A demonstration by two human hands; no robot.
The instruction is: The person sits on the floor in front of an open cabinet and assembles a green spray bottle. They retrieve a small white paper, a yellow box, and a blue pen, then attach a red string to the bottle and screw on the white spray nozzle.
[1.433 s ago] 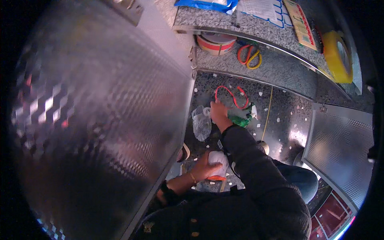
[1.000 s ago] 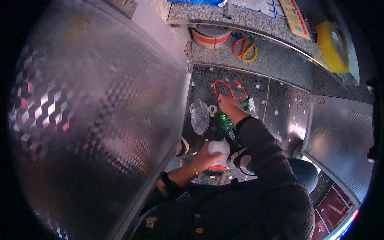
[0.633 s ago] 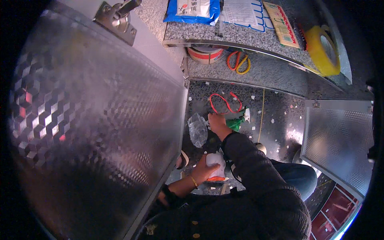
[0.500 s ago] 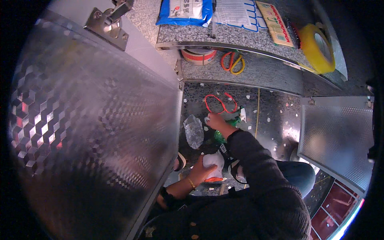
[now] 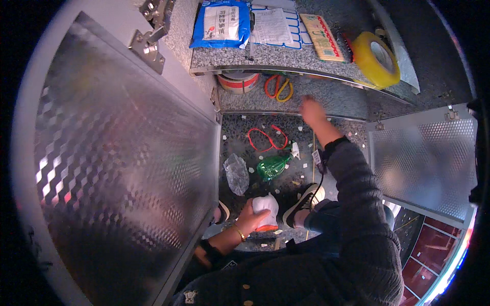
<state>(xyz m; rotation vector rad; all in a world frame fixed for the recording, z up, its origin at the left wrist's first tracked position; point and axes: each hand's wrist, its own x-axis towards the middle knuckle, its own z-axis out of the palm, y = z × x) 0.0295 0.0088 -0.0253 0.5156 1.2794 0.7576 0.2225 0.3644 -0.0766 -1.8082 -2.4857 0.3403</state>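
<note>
My left hand (image 5: 248, 218) is closed round a white cloth bundle with an orange edge (image 5: 265, 210), held low over the floor. My right hand (image 5: 313, 112) reaches forward to the lower shelf (image 5: 342, 102), right of the scissors (image 5: 284, 91) with orange and yellow handles. Motion smears its fingers, so their hold cannot be made out. Between my hands, a green spray bottle (image 5: 273, 167) with a white nozzle lies on its side. A crumpled clear plastic bag (image 5: 236, 174) is left of it, and a looped red cord (image 5: 265, 138) lies beyond.
Open cabinet doors stand left (image 5: 127, 168) and right (image 5: 423, 163). The upper shelf (image 5: 224, 56) holds a blue-and-white packet (image 5: 221, 23), papers (image 5: 273, 26), a flat patterned pack (image 5: 322, 38) and a yellow tape roll (image 5: 377, 60). A red-banded roll (image 5: 238, 82) sits below.
My right hand has moved from above the spray bottle forward and right to the lower shelf, uncovering the bottle. My left hand keeps the white bundle. The view has shifted slightly.
</note>
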